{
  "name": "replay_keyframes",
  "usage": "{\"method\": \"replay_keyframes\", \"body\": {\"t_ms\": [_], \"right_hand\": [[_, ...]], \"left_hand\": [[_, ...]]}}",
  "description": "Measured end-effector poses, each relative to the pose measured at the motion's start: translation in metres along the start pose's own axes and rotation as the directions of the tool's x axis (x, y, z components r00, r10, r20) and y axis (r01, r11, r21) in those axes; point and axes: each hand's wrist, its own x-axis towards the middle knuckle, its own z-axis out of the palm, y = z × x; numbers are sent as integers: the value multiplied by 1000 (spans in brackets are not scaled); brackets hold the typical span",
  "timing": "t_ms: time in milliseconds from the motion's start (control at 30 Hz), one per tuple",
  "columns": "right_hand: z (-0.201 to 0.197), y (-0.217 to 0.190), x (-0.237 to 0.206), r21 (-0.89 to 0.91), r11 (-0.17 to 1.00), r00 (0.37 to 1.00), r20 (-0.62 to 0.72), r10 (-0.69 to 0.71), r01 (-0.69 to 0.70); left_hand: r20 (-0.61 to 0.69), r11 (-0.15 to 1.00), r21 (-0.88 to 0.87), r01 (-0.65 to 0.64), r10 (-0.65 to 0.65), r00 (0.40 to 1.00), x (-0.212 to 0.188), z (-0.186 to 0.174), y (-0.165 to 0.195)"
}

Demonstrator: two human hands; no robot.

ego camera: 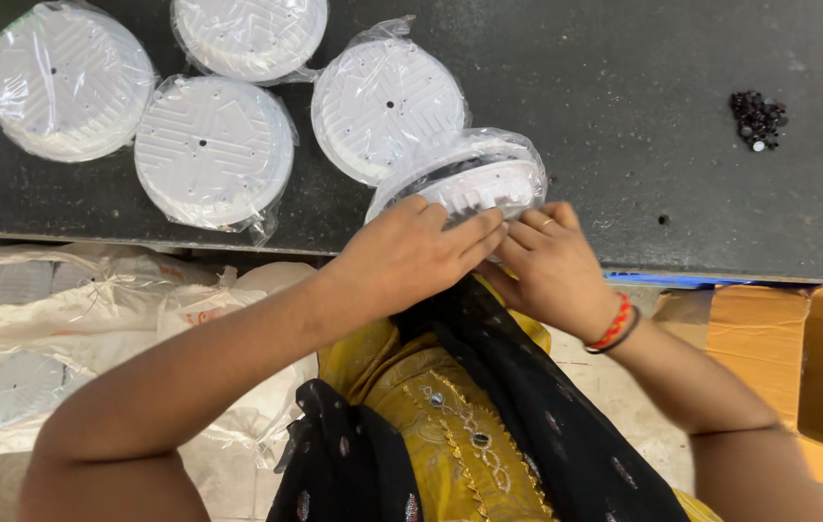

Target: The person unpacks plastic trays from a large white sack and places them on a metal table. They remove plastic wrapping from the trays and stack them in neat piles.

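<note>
A round white plastic disc in a clear bag (474, 174) stands tilted on its edge at the near edge of the dark table (624, 116). My left hand (411, 253) grips its lower rim from the left, fingers laid over the bag. My right hand (551, 266) holds the same rim from the right, with a ring on one finger and red and black bands on the wrist. The fingertips of both hands meet at the disc's bottom.
Several more bagged white discs lie flat on the table: (63, 82), (213, 150), (249, 37), (387, 106). A small heap of dark beads (757, 118) sits at the far right. White sacks (92, 319) lie lower left; a cardboard box (798, 358) stands lower right.
</note>
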Motion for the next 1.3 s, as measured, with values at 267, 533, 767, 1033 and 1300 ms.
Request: {"method": "replay_keyframes", "body": {"t_ms": [267,533,767,1033,1300], "right_hand": [[-68,36,13,-387,920,991,130,-18,68],[-118,48,16,-602,792,988,155,-4,98],[-106,49,51,20,988,971,180,-157,156],[-14,56,86,84,971,975,2,-224,223],[-4,107,26,664,671,924,79,374,-328]], "left_hand": [[268,994,-92,58,-32,963,21,-26,-26],[-22,976,216,18,-14,1000,22,-65,-65],[-413,972,153,-177,226,882,52,-42,-70],[-551,894,-440,90,-348,758,31,35,-63],[-51,324,-866,382,-816,576,-39,114,-23]]}}
